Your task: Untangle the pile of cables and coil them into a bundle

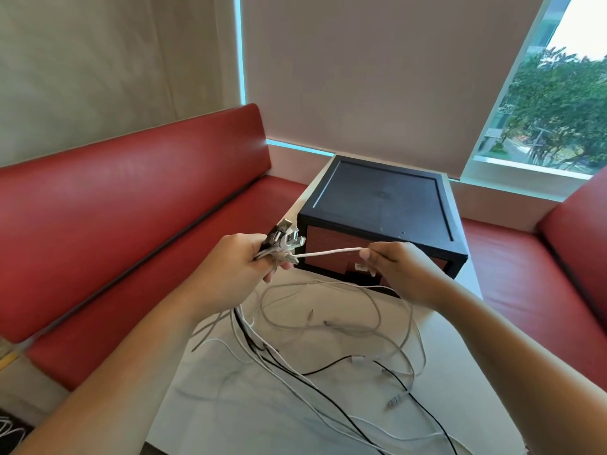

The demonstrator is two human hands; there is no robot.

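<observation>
My left hand (235,267) grips a bunch of cable ends, and their USB plugs (285,238) stick up out of the fist. A white cable (328,252) runs taut from that bunch to my right hand (399,267), which pinches it between thumb and fingers. Below both hands, loose white and black cables (328,349) hang down and lie in tangled loops on the white table (460,372). A grey plug end (394,400) lies on the table at the right.
A black box with a red front panel (381,211) stands on the table just behind my hands. Red bench seats (131,198) run along the left and right. A window with blinds is behind. More white cable (10,431) shows at the bottom left corner.
</observation>
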